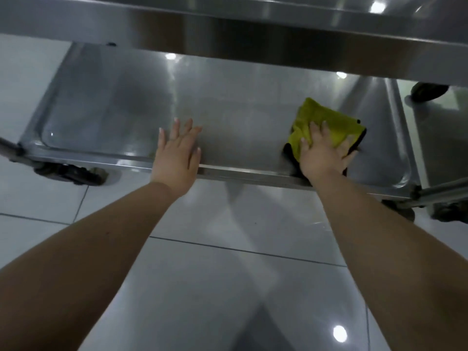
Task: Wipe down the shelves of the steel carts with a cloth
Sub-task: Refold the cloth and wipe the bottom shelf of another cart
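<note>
Two hands on the cart's lower shelf (228, 102), and only the right hand (321, 153) has the cloth (329, 122).

Right fingers (313, 134) lie straight and spread, pressing the yellow-green cloth flat under and just beyond them, near the shelf's right end. The shelf's long axis runs sideways, so most of its bare steel lies to the left of those fingers. The left hand (177, 150) rests there with its fingers splayed flat over the front rim, holding nothing. It would likely block a long leftward sweep. The upper shelf (228, 29) overhangs beyond the fingertips, and another cart (435, 148) stands just right of the cloth.
</note>
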`<action>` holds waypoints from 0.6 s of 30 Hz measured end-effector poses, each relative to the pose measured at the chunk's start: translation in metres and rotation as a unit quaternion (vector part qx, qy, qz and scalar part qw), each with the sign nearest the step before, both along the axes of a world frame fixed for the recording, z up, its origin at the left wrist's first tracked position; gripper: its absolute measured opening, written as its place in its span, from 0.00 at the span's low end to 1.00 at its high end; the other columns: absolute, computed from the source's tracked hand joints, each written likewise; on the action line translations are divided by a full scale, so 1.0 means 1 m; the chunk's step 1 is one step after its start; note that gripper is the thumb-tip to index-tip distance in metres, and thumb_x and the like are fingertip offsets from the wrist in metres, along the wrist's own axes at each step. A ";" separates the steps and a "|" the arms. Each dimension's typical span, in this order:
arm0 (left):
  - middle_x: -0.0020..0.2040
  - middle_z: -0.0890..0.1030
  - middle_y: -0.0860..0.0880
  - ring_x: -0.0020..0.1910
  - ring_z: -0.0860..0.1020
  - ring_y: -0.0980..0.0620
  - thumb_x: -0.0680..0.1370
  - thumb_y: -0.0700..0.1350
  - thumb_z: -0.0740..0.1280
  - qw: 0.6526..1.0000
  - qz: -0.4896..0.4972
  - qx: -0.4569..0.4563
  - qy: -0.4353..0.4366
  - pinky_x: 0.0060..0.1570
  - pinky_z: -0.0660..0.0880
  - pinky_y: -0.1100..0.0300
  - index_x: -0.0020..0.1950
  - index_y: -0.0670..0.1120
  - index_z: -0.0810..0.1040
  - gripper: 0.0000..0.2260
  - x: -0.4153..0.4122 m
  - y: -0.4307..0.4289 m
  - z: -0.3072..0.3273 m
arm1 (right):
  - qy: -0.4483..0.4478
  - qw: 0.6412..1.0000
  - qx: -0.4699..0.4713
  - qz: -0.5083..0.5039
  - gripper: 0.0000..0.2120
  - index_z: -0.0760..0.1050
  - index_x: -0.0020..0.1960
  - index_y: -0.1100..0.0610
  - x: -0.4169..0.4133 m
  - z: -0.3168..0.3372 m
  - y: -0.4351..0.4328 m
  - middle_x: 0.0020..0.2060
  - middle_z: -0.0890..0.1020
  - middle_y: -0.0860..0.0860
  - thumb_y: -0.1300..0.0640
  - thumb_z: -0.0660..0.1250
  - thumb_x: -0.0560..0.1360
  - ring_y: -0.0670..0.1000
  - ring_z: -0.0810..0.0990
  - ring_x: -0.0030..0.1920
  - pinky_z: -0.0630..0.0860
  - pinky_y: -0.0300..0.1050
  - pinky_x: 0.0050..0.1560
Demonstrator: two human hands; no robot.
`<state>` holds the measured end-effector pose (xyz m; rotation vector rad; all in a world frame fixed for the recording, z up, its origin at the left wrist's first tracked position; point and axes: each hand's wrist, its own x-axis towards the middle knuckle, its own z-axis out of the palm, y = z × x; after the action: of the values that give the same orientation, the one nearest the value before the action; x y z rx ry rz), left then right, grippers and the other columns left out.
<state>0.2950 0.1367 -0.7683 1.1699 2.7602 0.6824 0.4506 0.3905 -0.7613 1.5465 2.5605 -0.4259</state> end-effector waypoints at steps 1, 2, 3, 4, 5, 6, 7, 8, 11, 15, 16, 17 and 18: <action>0.78 0.60 0.46 0.79 0.49 0.45 0.80 0.48 0.50 1.000 -0.007 -0.015 0.006 0.75 0.40 0.47 0.76 0.47 0.64 0.24 -0.003 -0.006 0.001 | -0.001 1.000 -0.002 0.011 0.25 0.47 0.78 0.39 -0.014 0.000 -0.018 0.78 0.46 0.40 0.41 0.48 0.82 0.66 0.38 0.76 0.38 0.71 0.71; 0.78 0.60 0.46 0.79 0.49 0.45 0.80 0.48 0.50 0.999 -0.014 -0.027 0.011 0.76 0.40 0.47 0.76 0.47 0.63 0.24 -0.006 -0.009 0.002 | -0.004 0.999 -0.003 0.038 0.26 0.46 0.78 0.39 -0.029 0.000 -0.039 0.78 0.45 0.40 0.41 0.48 0.82 0.66 0.38 0.76 0.38 0.72 0.71; 0.78 0.59 0.47 0.79 0.49 0.46 0.80 0.49 0.49 0.999 -0.021 -0.037 0.014 0.75 0.40 0.46 0.77 0.48 0.62 0.24 -0.007 -0.009 0.003 | -0.004 0.997 -0.006 0.078 0.26 0.46 0.78 0.39 -0.045 0.000 -0.062 0.78 0.44 0.40 0.41 0.48 0.82 0.66 0.37 0.76 0.37 0.72 0.70; 0.78 0.59 0.47 0.79 0.48 0.46 0.80 0.50 0.48 0.999 -0.024 -0.045 0.014 0.75 0.39 0.47 0.78 0.49 0.61 0.25 -0.009 -0.008 0.004 | 0.000 0.993 -0.015 0.117 0.26 0.46 0.78 0.39 -0.061 0.001 -0.086 0.78 0.43 0.41 0.41 0.49 0.82 0.66 0.37 0.76 0.36 0.73 0.70; 0.79 0.58 0.48 0.79 0.48 0.47 0.80 0.50 0.47 0.999 -0.025 -0.047 0.008 0.75 0.38 0.48 0.78 0.50 0.59 0.25 -0.009 -0.005 0.004 | 0.004 0.988 -0.032 0.152 0.26 0.46 0.78 0.39 -0.076 0.002 -0.109 0.78 0.43 0.41 0.41 0.49 0.82 0.66 0.35 0.76 0.35 0.72 0.70; 0.79 0.57 0.48 0.79 0.47 0.47 0.80 0.51 0.47 0.999 -0.022 -0.041 -0.005 0.74 0.37 0.50 0.78 0.51 0.58 0.26 -0.008 -0.001 0.004 | 0.008 0.982 -0.052 0.180 0.27 0.45 0.78 0.39 -0.089 0.002 -0.130 0.78 0.42 0.41 0.41 0.49 0.82 0.66 0.34 0.75 0.34 0.72 0.70; 0.79 0.56 0.48 0.79 0.47 0.47 0.80 0.51 0.46 0.999 -0.014 -0.027 -0.023 0.74 0.36 0.52 0.79 0.51 0.57 0.25 -0.007 0.004 0.004 | 0.012 0.976 -0.078 0.203 0.27 0.44 0.78 0.38 -0.100 0.004 -0.146 0.78 0.41 0.41 0.42 0.49 0.82 0.64 0.32 0.75 0.33 0.70 0.70; 0.79 0.56 0.48 0.79 0.47 0.48 0.81 0.51 0.46 0.999 0.002 -0.004 -0.047 0.73 0.36 0.54 0.79 0.50 0.57 0.25 -0.005 0.008 0.005 | 0.028 0.970 -0.111 0.216 0.26 0.45 0.78 0.38 -0.107 0.007 -0.153 0.78 0.43 0.40 0.43 0.50 0.82 0.62 0.33 0.76 0.34 0.69 0.71; 0.79 0.56 0.45 0.79 0.48 0.47 0.84 0.48 0.51 0.993 0.049 0.036 -0.096 0.74 0.39 0.57 0.78 0.48 0.60 0.21 -0.003 0.018 0.007 | 0.167 0.957 -0.152 0.181 0.23 0.59 0.77 0.44 -0.098 0.011 -0.128 0.79 0.54 0.45 0.51 0.53 0.82 0.56 0.46 0.79 0.46 0.63 0.75; 0.80 0.51 0.47 0.79 0.45 0.46 0.83 0.54 0.52 0.989 -0.018 -0.146 0.000 0.75 0.39 0.46 0.79 0.54 0.53 0.24 0.006 0.059 0.002 | 0.121 0.976 -0.039 0.175 0.24 0.57 0.77 0.51 -0.052 -0.002 -0.059 0.79 0.55 0.50 0.59 0.51 0.82 0.58 0.49 0.78 0.47 0.58 0.76; 0.80 0.48 0.46 0.79 0.44 0.45 0.83 0.56 0.49 0.981 -0.018 -0.195 0.010 0.75 0.38 0.42 0.80 0.52 0.49 0.26 0.014 0.076 0.001 | 0.096 0.980 -0.035 0.174 0.24 0.55 0.78 0.51 -0.045 -0.007 -0.051 0.79 0.55 0.50 0.58 0.49 0.83 0.58 0.49 0.78 0.45 0.58 0.76; 0.80 0.46 0.44 0.79 0.43 0.44 0.83 0.59 0.47 0.973 -0.011 -0.232 0.012 0.74 0.37 0.40 0.80 0.50 0.46 0.28 0.022 0.092 0.002 | 0.077 0.980 -0.029 0.180 0.23 0.53 0.79 0.52 -0.041 -0.011 -0.046 0.79 0.54 0.50 0.57 0.47 0.84 0.57 0.48 0.78 0.44 0.57 0.76; 0.80 0.44 0.42 0.78 0.42 0.42 0.82 0.61 0.46 0.966 -0.002 -0.257 0.010 0.73 0.37 0.38 0.80 0.47 0.43 0.31 0.029 0.104 0.002 | 0.062 0.979 -0.020 0.191 0.23 0.52 0.79 0.51 -0.039 -0.014 -0.045 0.79 0.53 0.49 0.56 0.46 0.84 0.57 0.47 0.78 0.43 0.56 0.76</action>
<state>0.3245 0.2412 -0.7659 1.0596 2.6965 -0.0587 0.4112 0.3454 -0.7753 1.0071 2.8350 -0.5343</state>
